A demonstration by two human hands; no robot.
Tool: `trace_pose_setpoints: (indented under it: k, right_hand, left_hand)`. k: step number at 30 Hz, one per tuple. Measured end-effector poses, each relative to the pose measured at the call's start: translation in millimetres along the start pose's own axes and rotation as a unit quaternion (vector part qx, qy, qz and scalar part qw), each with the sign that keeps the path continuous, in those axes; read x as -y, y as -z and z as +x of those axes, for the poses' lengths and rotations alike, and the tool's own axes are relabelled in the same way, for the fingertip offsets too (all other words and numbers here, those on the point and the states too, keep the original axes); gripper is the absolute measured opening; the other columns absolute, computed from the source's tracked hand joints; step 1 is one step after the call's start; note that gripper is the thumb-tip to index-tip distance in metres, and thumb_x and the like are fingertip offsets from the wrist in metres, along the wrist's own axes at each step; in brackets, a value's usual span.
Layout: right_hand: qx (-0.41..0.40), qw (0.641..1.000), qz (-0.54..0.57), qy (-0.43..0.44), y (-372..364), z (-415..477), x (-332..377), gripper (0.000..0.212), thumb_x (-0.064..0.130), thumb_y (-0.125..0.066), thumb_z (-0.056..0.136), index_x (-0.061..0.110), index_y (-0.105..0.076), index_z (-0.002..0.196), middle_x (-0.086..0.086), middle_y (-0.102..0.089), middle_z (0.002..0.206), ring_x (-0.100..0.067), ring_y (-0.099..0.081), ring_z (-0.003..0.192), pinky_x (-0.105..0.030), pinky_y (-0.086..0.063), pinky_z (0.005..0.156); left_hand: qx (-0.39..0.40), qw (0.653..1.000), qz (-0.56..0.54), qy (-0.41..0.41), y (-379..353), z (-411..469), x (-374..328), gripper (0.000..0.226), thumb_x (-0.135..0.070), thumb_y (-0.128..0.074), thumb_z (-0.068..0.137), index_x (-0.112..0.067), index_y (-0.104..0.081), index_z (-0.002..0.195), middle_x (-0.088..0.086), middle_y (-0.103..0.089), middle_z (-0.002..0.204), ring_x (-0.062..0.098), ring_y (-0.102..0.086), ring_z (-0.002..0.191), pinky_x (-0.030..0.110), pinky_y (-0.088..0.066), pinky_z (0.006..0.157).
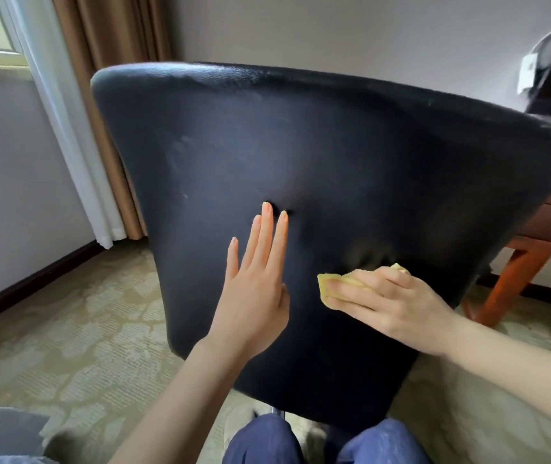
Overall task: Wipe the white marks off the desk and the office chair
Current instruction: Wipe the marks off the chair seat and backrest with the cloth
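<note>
Head view is looking down on the back of a black leather office chair (317,155), which is filling the middle of the scene and tilting slightly to the right. The left hand (254,283) is lying flat against the lower left part of the chair back, its fingers straight and close together, pointing up and pressing into the padding. The right hand (394,303) is gripping a folded yellow cleaning cloth (329,285), fingers bent over it, and is pressing it onto the leather just right of the left hand, low on the chair back. The two hands are sitting near each other but apart.

Faint white marks (182,152) are showing on the upper left of the chair back, well above the cloth, and a pale sheen is running along its top edge.

A reddish-brown wooden bench (550,214) is peeking out behind the chair's right edge. A patterned beige carpet (76,329) is covering the floor. Brown curtains (100,38) and a white curtain (63,105) are hanging at the far left. The person's knees in blue trousers (260,443) are showing at the near edge.
</note>
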State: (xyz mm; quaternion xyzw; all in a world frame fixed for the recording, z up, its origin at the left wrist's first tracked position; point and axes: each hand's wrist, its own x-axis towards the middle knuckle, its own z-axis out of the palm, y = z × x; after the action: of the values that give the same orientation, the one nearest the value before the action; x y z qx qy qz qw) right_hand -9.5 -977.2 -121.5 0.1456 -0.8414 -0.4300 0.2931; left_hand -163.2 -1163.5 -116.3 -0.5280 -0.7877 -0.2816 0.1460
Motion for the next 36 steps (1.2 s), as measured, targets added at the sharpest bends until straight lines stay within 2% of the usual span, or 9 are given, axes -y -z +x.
trace_pose_setpoints:
  k: [4,9,13,17,19,22,25,31,36]
  right_hand:
    - [-0.054,0.996,-0.036,-0.068,11,62,-17,0.052,-0.007,-0.064,0.074,0.021,-0.061,0.117,0.008,-0.063,0.123,-0.019,-0.054,0.101,-0.035,-0.048,0.074]
    - [-0.074,0.992,-0.050,-0.088,16,157,-32,0.045,0.000,-0.068,0.075,0.026,-0.069,0.111,0.009,-0.064,0.120,-0.016,-0.066,0.094,-0.028,-0.050,0.074]
    - [-0.101,0.985,-0.051,-0.128,10,229,-30,0.034,0.007,-0.059,0.085,0.028,-0.069,0.110,0.012,-0.063,0.122,-0.012,-0.065,0.096,-0.025,-0.051,0.076]
    - [-0.088,0.982,-0.057,-0.158,-7,308,-15,0.036,0.014,-0.056,0.088,0.032,-0.065,0.117,0.016,-0.060,0.126,-0.008,-0.062,0.102,-0.023,-0.049,0.081]
    - [-0.065,0.982,-0.048,-0.169,-21,337,-1,0.042,0.011,-0.041,0.092,0.029,-0.059,0.126,0.013,-0.054,0.134,-0.009,-0.058,0.110,-0.025,-0.046,0.088]
    - [-0.006,0.986,-0.093,-0.139,-49,362,23,0.053,0.002,-0.020,0.092,0.010,-0.040,0.140,-0.002,-0.031,0.150,-0.017,-0.040,0.129,-0.033,-0.034,0.103]
    - [0.078,0.992,-0.076,-0.065,-79,371,53,0.043,0.013,-0.030,0.098,0.000,-0.041,0.137,-0.013,-0.026,0.147,-0.026,-0.024,0.135,-0.036,-0.023,0.108]
    - [0.201,0.976,-0.044,0.064,-141,354,140,0.041,0.027,-0.028,0.099,0.012,-0.055,0.125,-0.007,-0.045,0.116,-0.027,-0.035,0.112,-0.037,-0.029,0.090]
    - [0.252,0.962,0.008,0.110,-175,314,203,0.042,0.029,-0.029,0.098,0.012,-0.053,0.128,-0.009,-0.043,0.119,-0.028,-0.034,0.112,-0.037,-0.028,0.094]
  left_hand:
    - [-0.006,1.000,-0.009,0.009,5,-8,16,0.102,-0.005,-0.047,0.088,-0.034,0.041,0.131,-0.010,0.045,0.143,0.011,0.030,0.140,0.038,0.012,0.117]
    - [-0.036,0.997,-0.016,0.074,23,-22,56,0.099,-0.005,-0.048,0.089,-0.031,0.035,0.135,-0.012,0.044,0.143,0.007,0.034,0.137,0.032,0.018,0.113]
    - [-0.049,0.992,-0.014,0.116,30,-43,88,0.097,-0.007,-0.048,0.091,-0.032,0.036,0.133,-0.015,0.045,0.142,0.003,0.035,0.135,0.023,0.026,0.107]
    - [-0.042,0.983,-0.010,0.176,23,-68,129,0.098,-0.008,-0.044,0.092,-0.033,0.044,0.128,-0.015,0.049,0.139,0.002,0.039,0.133,0.022,0.027,0.105]
    - [-0.032,0.979,-0.019,0.201,14,-80,144,0.100,-0.007,-0.044,0.091,-0.034,0.046,0.125,-0.017,0.051,0.137,0.001,0.040,0.132,0.022,0.028,0.104]
    - [-0.024,0.972,-0.024,0.233,-1,-92,164,0.096,-0.008,-0.042,0.092,-0.033,0.045,0.126,-0.017,0.052,0.135,0.000,0.040,0.131,0.020,0.030,0.102]
    - [-0.022,0.963,-0.038,0.266,-19,-101,181,0.093,-0.008,-0.040,0.092,-0.033,0.043,0.126,-0.018,0.051,0.135,-0.002,0.040,0.130,0.019,0.029,0.102]
    - [-0.017,0.944,-0.069,0.324,-61,-117,215,0.088,-0.008,-0.042,0.092,-0.031,0.032,0.132,-0.015,0.043,0.141,0.000,0.035,0.134,0.019,0.026,0.105]
    - [-0.009,0.932,-0.081,0.354,-84,-123,233,0.086,-0.008,-0.044,0.092,-0.029,0.028,0.135,-0.013,0.037,0.144,0.005,0.027,0.140,0.024,0.022,0.108]
